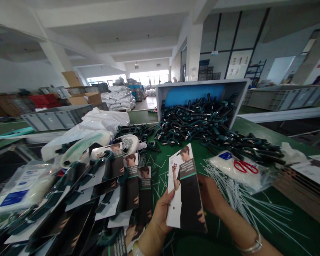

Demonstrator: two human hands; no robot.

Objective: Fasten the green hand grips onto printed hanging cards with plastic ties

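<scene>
Both my hands hold one printed packaging card [185, 188], black and white with a person's picture on it, upright over the green table [282, 206]. My left hand [161, 213] grips its left edge, thumb on the front. My right hand [212, 197] is closed behind its right side, fingertips showing at the lower edge. A bracelet circles my right wrist.
Left of the card lies a fanned heap of finished cards with dark-green grippers [101, 192] attached. A tipped grey bin [202, 96] spills many dark hand grippers [216, 131]. White cable ties [245, 202], red scissors [245, 166] on a plastic bag, card stacks [309, 177] at right.
</scene>
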